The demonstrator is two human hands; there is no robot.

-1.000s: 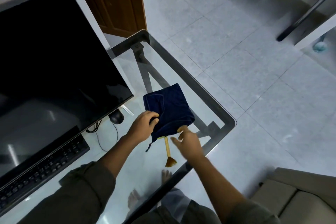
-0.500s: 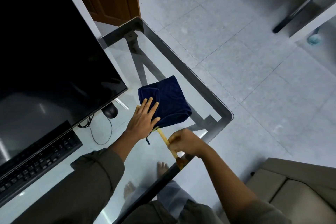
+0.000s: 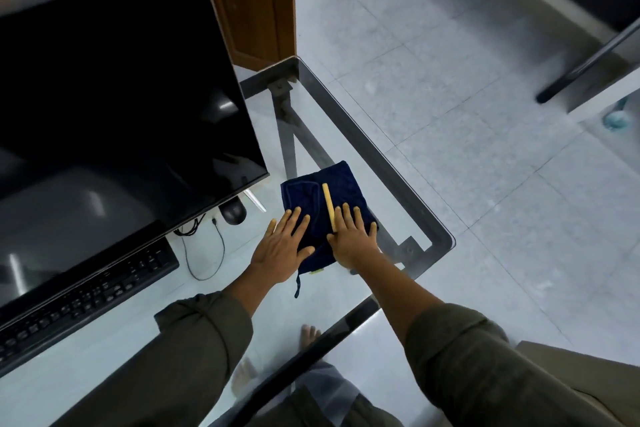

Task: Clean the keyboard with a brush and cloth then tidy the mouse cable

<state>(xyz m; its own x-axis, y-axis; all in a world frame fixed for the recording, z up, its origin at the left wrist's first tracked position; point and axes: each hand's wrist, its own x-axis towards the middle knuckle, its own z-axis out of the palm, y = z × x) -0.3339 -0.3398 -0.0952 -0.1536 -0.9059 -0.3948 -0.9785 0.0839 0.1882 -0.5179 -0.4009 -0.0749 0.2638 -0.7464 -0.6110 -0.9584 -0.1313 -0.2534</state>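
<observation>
A folded dark blue cloth (image 3: 341,184) lies on the glass desk near its right corner. A yellow brush handle (image 3: 327,203) lies on top of the cloth, its lower end hidden under my right hand. My left hand (image 3: 282,246) rests flat on the cloth's left part with fingers straight. My right hand (image 3: 351,234) lies flat on the cloth's right part, beside and partly over the brush. The black keyboard (image 3: 86,295) sits at the left under the monitor. A black mouse (image 3: 233,211) with its loose cable (image 3: 207,253) sits by the monitor's corner.
A large black monitor (image 3: 114,107) fills the upper left. The glass desk's metal frame edge (image 3: 388,163) runs just right of the cloth. A wooden door (image 3: 256,3) stands behind. Bare feet (image 3: 308,336) show through the glass. A beige seat (image 3: 588,367) is at lower right.
My right hand has put the brush on top of the cloth and flattened beside it. My left hand stays flat on the cloth.
</observation>
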